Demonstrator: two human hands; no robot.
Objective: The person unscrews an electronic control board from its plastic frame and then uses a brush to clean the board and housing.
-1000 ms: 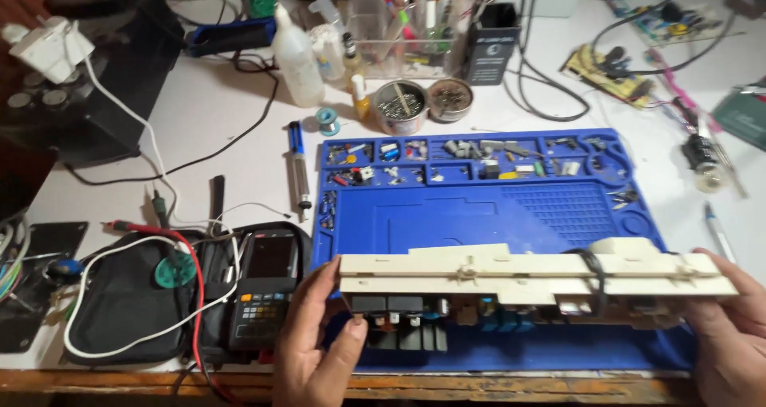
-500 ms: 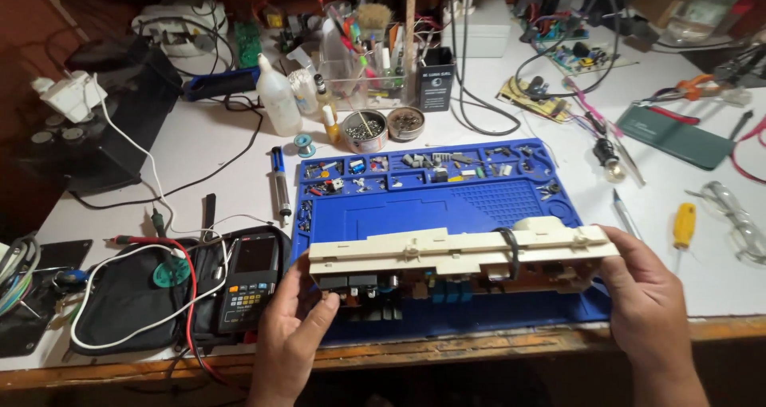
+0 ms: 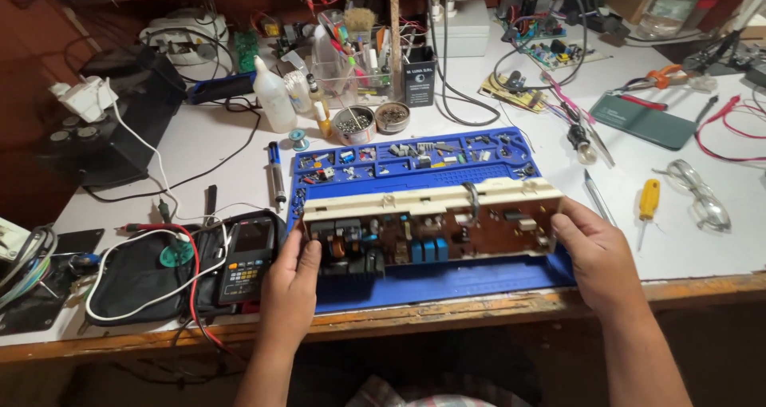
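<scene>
The person holds a long circuit board (image 3: 435, 231) in a cream plastic frame by its 2 ends, just above the blue work mat (image 3: 447, 283) near the bench's front edge. The left hand (image 3: 291, 287) grips the left end, fingers curled together under the dark components with the thumb on top. The right hand (image 3: 594, 255) clasps the right end, fingers closed around the frame edge. Holding well here likely means keeping both grips on the frame, off the parts, and the board level. Its long axis runs left to right, rising slightly rightward; the component face points toward the person, cream rail uppermost. A multimeter (image 3: 247, 255) lies just left.
</scene>
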